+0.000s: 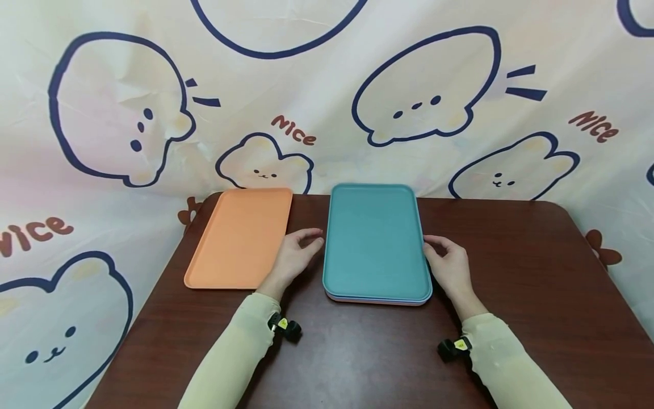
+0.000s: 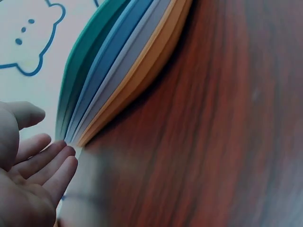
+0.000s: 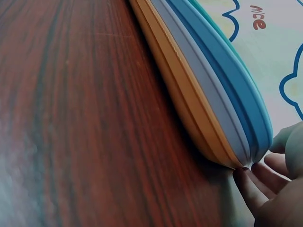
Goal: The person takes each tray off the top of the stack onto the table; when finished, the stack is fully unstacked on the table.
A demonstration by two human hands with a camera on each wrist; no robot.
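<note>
A stack of trays lies on the table, a teal tray (image 1: 377, 244) on top. Seen from the side in the right wrist view, a blue tray (image 3: 232, 75), a lavender tray (image 3: 203, 71) and an orange tray (image 3: 182, 90) lie beneath it. My left hand (image 1: 296, 254) hovers just left of the stack, fingers extended toward its side and holding nothing. On the opposite side, my right hand (image 1: 451, 264) has its fingertips right at the stack's edge, fingers loosely extended, with the thumb near the blue tray's corner.
Left of the stack, a separate orange tray (image 1: 240, 238) lies flat on the dark brown wooden table (image 1: 521, 267), partly behind my left hand. A pale cloth (image 1: 327, 85) with cartoon animals hangs behind the table. Each sleeve carries a small black wrist camera (image 1: 292, 331).
</note>
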